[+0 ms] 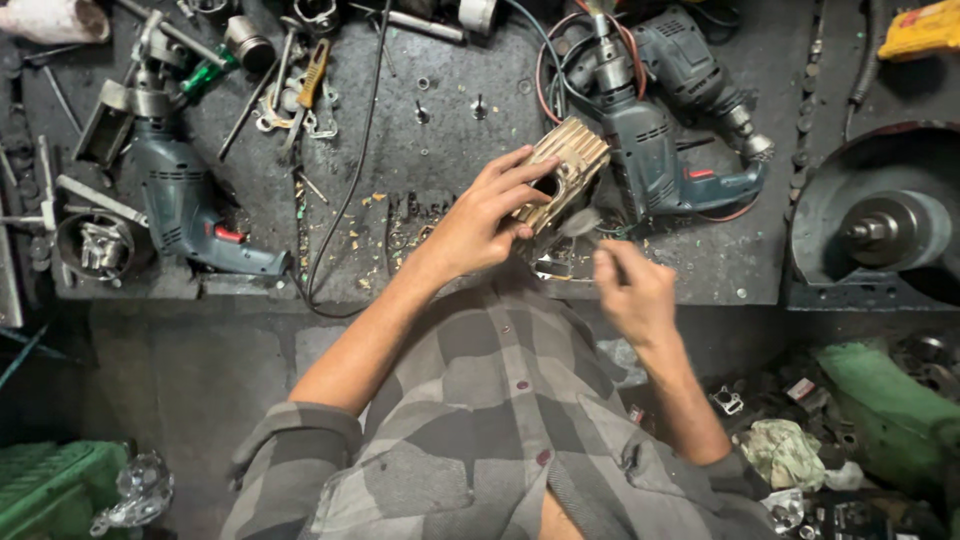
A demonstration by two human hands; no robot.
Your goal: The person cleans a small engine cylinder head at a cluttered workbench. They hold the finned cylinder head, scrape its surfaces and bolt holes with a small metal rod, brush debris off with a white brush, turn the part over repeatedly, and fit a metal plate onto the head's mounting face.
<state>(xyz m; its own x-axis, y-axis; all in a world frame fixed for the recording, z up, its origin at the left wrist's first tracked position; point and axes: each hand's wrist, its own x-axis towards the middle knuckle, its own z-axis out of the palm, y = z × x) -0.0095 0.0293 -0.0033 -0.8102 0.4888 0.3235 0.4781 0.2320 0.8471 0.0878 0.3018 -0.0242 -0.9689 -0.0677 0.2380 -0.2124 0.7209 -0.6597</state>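
My left hand (pixel 480 215) clamps the finned metal cylinder (pixel 565 170), likely heavy, rigid, best gripped across its fins, while my right hand (pixel 630 290) pinches a blurred brush (pixel 580 222).

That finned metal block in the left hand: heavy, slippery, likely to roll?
The finned block looks like cast metal, so probably stiff and heavy for its size. Its ribs should give the left hand a good grip. The boxy sides suggest it would not roll.
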